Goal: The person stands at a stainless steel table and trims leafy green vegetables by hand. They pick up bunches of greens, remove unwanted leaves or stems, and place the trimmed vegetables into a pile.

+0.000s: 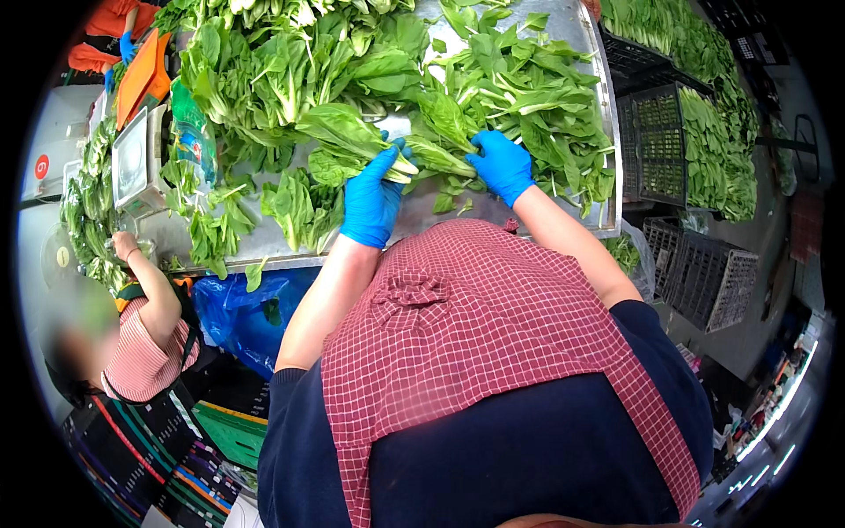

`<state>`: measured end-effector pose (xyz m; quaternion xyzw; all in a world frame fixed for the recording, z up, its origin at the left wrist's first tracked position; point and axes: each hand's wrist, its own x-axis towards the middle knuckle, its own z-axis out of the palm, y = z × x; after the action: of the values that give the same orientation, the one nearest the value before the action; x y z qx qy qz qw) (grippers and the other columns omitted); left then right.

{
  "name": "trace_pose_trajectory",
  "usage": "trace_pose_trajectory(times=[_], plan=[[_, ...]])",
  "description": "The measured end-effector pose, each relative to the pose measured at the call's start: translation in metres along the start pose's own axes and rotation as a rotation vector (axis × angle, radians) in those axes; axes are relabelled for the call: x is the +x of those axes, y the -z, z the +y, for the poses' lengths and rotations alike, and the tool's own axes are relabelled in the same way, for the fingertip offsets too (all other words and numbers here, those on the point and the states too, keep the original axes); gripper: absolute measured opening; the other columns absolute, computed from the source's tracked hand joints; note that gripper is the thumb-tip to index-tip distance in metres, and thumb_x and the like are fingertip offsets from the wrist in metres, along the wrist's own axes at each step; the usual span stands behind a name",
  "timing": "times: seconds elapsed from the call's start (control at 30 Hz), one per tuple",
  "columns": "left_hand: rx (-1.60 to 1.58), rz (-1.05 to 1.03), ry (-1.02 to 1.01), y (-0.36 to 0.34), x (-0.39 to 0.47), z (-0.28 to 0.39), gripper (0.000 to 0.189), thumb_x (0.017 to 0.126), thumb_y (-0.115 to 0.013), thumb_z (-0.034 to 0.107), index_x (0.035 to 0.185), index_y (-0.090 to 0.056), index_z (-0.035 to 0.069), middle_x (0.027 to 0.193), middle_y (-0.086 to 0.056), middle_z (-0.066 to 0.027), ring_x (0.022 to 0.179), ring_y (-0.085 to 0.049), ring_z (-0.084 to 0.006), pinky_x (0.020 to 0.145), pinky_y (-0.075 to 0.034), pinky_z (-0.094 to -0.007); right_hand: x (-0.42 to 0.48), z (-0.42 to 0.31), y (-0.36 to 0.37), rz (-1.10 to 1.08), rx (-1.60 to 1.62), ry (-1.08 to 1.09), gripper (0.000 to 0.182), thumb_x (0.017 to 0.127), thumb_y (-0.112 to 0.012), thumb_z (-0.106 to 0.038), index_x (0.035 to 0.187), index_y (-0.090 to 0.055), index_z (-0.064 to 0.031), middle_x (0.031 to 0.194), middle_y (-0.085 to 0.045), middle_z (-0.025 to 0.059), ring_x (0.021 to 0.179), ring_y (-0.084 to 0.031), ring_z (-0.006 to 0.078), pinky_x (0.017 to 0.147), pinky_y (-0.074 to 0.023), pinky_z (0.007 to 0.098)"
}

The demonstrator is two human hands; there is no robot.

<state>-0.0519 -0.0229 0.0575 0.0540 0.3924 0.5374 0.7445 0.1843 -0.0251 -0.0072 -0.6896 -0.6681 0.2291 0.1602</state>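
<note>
My left hand [378,195], in a blue glove, is closed around the pale stem ends of a bunch of leafy greens [340,135], whose leaves point up and to the left. To its right, my right hand [502,165], also gloved in blue, grips the base of another leafy green [439,157]. Both hands are above the near part of a metal table [422,210]. A large heap of greens [284,72] lies beyond my left hand, and loose leaves [548,112] are spread beyond and beside my right hand.
A weighing scale [132,155] and a green plastic bag [193,132] stand at the left. A co-worker in a striped top [148,323] is at the table's left end. Black crates [660,145] of greens stand at the right, and a blue plastic bag [244,317] hangs below the table edge.
</note>
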Motion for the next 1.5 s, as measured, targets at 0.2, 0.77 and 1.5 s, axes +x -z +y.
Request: trace_pose_trajectory(times=[0.2, 0.77, 1.5], plan=[[0.032, -0.028, 0.054, 0.004, 0.000, -0.007, 0.042, 0.090, -0.060, 0.000, 0.130, -0.047, 0.001, 0.115, -0.062, -0.0181, 0.102, -0.062, -0.0287, 0.088, -0.053, -0.0406, -0.002, -0.002, 0.020, -0.073, 0.849, -0.214, 0.024, 0.085, -0.072, -0.027, 0.099, -0.070, -0.0064, 0.082, -0.066, 0.0049, 0.066, -0.061, 0.0158, 0.059, -0.0480, 0.0280], [0.170, -0.159, 0.187, -0.028, 0.004, -0.027, 0.026, 0.091, -0.063, 0.009, 0.115, -0.058, 0.000, 0.100, -0.066, -0.0088, 0.085, -0.064, -0.0200, 0.074, -0.052, -0.0325, -0.028, -0.056, 0.043, -0.439, 1.128, -0.154, 0.031, 0.096, -0.056, -0.032, 0.090, -0.066, -0.0033, 0.075, -0.065, 0.0029, 0.063, -0.059, 0.0093, 0.056, -0.0485, 0.0229], [-0.140, -0.023, 0.033, 0.000, 0.015, 0.010, 0.031, 0.091, -0.060, 0.005, 0.120, -0.053, -0.004, 0.113, -0.062, -0.0164, 0.099, -0.062, -0.0267, 0.091, -0.052, -0.0427, -0.019, -0.001, -0.009, -0.132, 0.116, 0.010, 0.022, 0.076, -0.072, -0.025, 0.095, -0.067, -0.0146, 0.097, -0.062, 0.0114, 0.088, -0.062, 0.0345, 0.075, -0.0503, 0.0425]])
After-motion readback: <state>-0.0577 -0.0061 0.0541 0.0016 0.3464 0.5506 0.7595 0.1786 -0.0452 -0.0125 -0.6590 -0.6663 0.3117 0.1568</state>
